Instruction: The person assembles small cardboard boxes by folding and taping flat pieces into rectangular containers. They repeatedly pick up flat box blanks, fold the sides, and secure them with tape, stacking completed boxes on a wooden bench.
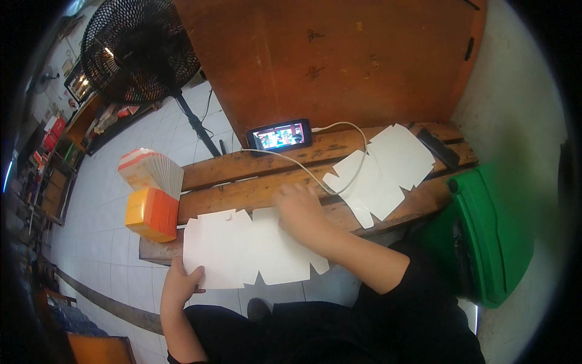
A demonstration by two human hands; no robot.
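Observation:
A flat white die-cut box blank (233, 255) lies before me, partly over the front edge of the wooden bench (242, 188). My left hand (182, 280) pinches its lower left corner, the thumb on top and the fingers beneath. Over the blank's upper right part rests my right hand (300, 215); its fingers are smeared and partly hidden, so their grip does not show. Another flat white blank (394, 167) lies farther right on the bench. At the bench's left end stand a stack of folded orange boxes (151, 213) and a fanned stack of white-and-orange cartons (154, 173).
A phone (280, 136) with a lit screen leans at the bench's back, its white cable (297, 159) looping across the right-hand blank. A dark object (438, 147) lies at the far right. Beside the bench stand a green bin (491, 236) and a black fan (139, 48).

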